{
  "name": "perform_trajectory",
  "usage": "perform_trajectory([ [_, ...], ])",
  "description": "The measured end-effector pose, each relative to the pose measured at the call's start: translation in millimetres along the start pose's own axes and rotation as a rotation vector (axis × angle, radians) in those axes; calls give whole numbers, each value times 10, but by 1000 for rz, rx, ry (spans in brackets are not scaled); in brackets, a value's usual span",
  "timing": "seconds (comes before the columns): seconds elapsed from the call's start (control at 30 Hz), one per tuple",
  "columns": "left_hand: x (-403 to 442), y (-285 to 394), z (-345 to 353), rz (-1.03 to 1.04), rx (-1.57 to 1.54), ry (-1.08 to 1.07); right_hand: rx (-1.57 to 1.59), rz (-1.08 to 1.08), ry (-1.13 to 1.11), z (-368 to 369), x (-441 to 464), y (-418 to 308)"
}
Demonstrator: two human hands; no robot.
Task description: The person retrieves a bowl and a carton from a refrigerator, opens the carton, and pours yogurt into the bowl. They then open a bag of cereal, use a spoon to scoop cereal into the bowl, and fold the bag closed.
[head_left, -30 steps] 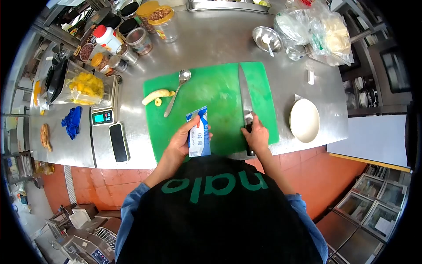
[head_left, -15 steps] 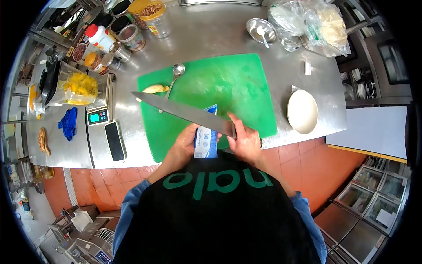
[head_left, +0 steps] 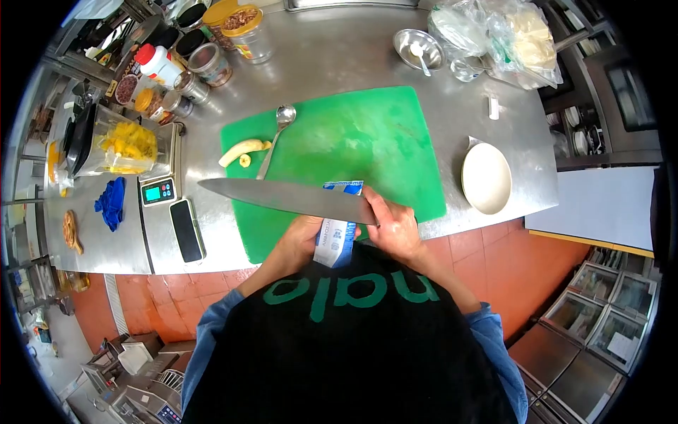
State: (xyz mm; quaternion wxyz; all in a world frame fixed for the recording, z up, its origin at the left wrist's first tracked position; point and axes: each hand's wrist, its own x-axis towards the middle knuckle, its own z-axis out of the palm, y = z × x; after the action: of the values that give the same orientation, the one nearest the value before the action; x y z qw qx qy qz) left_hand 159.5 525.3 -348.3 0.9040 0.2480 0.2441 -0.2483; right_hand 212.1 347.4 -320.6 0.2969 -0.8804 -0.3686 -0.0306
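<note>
A packet [head_left: 330, 247], likely light and soft, best held by its sides, was clasped by the curled left hand [head_left: 304, 232]; a knife [head_left: 282, 198] was gripped by the closed right hand [head_left: 397, 225].

Packet [head_left: 335, 244] partly hidden behind knife [head_left: 289, 198]

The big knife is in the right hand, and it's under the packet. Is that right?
Not quite: the head view shows the big knife over the packet, not under it. It is in the right hand, as you said.
</note>
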Motion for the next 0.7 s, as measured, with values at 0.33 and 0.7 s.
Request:
perform_trajectory([
  [0.33,65,-39,-90,-86,190,39,61,35,182,316,-443,418],
  [0.7,141,-71,-204,-116,277,-25,194,88,166,177,-232,167],
])
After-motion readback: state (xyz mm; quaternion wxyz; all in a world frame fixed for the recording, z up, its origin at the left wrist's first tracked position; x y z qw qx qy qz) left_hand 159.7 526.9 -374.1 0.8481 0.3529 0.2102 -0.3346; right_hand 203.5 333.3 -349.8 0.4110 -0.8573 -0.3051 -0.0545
